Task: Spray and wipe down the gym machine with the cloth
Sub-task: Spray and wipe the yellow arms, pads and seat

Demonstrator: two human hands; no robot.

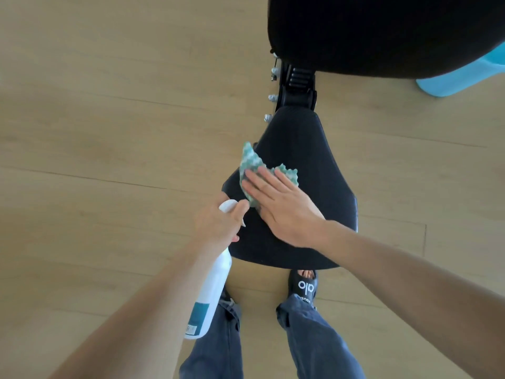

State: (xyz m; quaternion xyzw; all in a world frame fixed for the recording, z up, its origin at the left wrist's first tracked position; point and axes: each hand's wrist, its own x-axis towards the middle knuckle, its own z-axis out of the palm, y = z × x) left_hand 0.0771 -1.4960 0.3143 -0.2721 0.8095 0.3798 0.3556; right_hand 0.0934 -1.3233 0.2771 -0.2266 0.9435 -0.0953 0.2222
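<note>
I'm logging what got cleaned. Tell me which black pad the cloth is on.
The lower black seat pad, nearest the person. The right hand presses the green-white cloth flat on it; the upper black pad lies untouched.

Even, soft daylight fills my view; the pale wooden floor point(109, 132) reads bright and warm with no hard glare. Shadows are faint and diffuse, just a mild darkening under the seat pad point(306, 149) near its lower edge. The black back pad point(382, 31) at the top is so dark it loses nearly all surface detail. The wide lens bends the floor planks into curves toward the edges, and my forearms stretch large at the bottom corners. The whole picture is slightly soft, and my right hand point(284, 209) looks a little smeared
</note>
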